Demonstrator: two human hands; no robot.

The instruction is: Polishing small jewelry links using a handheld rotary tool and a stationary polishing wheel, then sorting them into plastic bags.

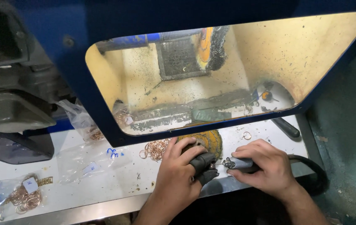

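My right hand (265,166) grips a grey rotary handpiece (239,164) with a black cable (311,166) running off to the right. Its tip points left at a small piece pinched in my left hand (180,171), whose thumb and forefinger wear black finger guards (205,166). The piece itself is too small to make out. Both hands rest on the white bench (115,179) just below the blue cabinet's window. A yellow buffing wheel (205,139) lies right behind my left hand. A heap of copper-coloured rings (156,149) sits to its left.
A blue polishing cabinet (82,83) with a clear window overhangs the bench; inside are a vent grille (180,58) and dusty yellow walls. Plastic bags with rings (23,196) lie at the left. A black handle (285,127) and one loose ring (247,135) lie at the right.
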